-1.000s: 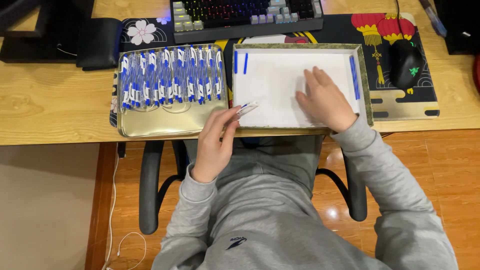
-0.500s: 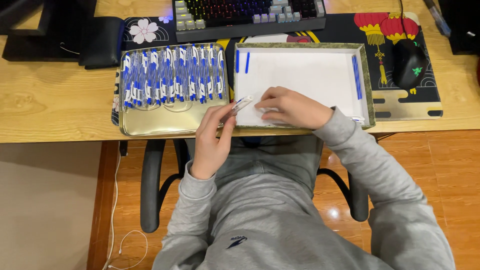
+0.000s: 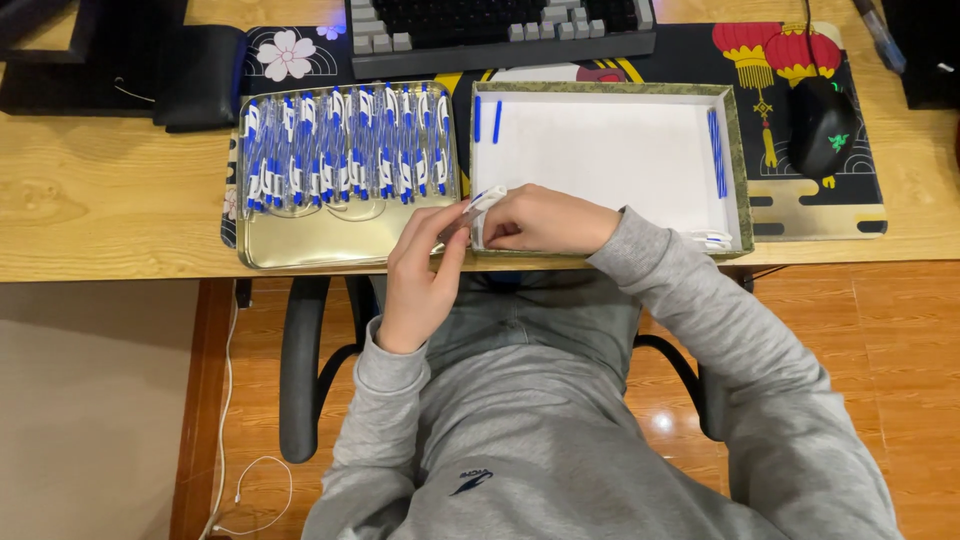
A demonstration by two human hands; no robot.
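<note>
My left hand and my right hand meet at the near edge of the desk, both gripping one clear-and-white pen with a blue tip. The pen lies over the gap between a gold metal tray and a white-lined box lid. Several matching blue-and-white pens lie in a row across the far part of the tray. In the box lid, two thin blue refills lie at the left wall and a few more refills along the right wall.
A dark keyboard sits behind the tray and lid on a patterned desk mat. A black mouse rests to the right. A black case lies at the far left. My chair armrest is below the desk edge.
My right hand slid from the middle of the box lid to its near left corner and joined the left hand on the pen. The left hand stayed at the desk edge.
</note>
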